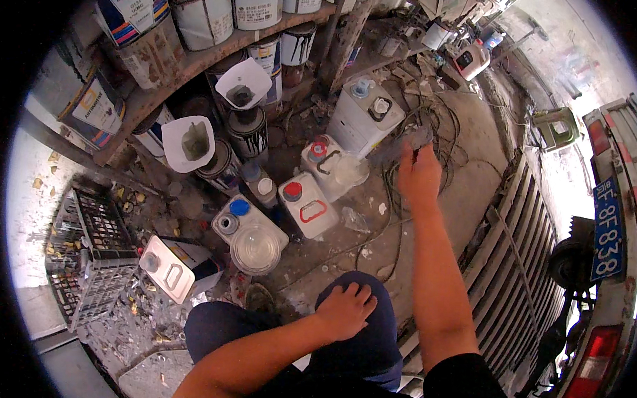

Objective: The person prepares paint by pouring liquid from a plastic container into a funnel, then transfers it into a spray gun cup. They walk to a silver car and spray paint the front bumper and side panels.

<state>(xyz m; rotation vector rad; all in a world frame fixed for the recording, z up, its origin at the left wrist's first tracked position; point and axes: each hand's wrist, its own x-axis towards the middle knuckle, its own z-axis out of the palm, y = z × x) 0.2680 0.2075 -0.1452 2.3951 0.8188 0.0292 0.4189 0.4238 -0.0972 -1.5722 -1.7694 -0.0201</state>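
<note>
My left hand point(347, 311) lies on my right knee with its fingers a little spread, holding nothing. My right arm stretches forward, and my right hand point(420, 173) is closed round a small greyish, see-through thing point(419, 137) whose kind I cannot make out. Just left of that hand stands a tall white jerrycan point(360, 123) with its cap off centre. Nearer to me are two white jugs, one with a red cap point(292, 191). A clear round tub point(256, 249) sits on a white container with a blue cap point(239, 207). Another clear tub point(351, 170) rests by the farther jug.
Shelves point(268, 22) with paint cans run along the left and back. Two white paper funnels point(188, 144) sit on cans. A black crate point(106, 241) stands at left, near a metal can point(172, 267). Hoses point(433, 122) coil on the floor. A slatted panel point(509, 276) and a vehicle's rear point(610, 279) lie right.
</note>
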